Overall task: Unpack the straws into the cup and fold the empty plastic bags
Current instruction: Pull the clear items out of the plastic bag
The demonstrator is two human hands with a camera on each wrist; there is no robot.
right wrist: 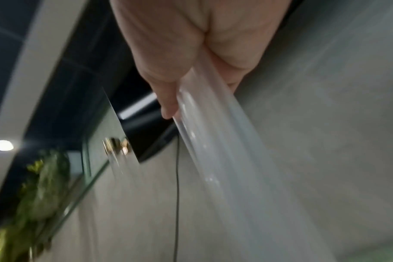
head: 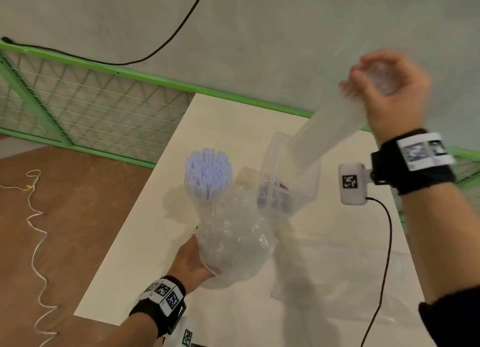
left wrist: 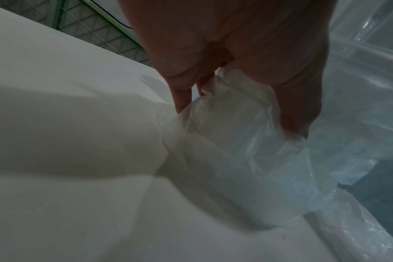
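Above the table (head: pixel 233 118), right hand (head: pixel 389 92) grip holding straw bag (head: pixel 330 128), left hand (head: pixel 192 263) grip clutching crumpled bag (head: pixel 233 243)

On the desk (head: pixel 145 256), the cup (head: pixel 207 191) of straws (head: pixel 207 170) stands left of a plastic container (head: pixel 288 185), with a crumpled plastic bag (head: pixel 233 245) just in front of both.

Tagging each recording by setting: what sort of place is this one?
Probably an indoor data-collection workspace, not a home: a plain white table stands against a bare grey wall, fenced by a green mesh barrier, and both wrists wear marker-tagged camera bands.
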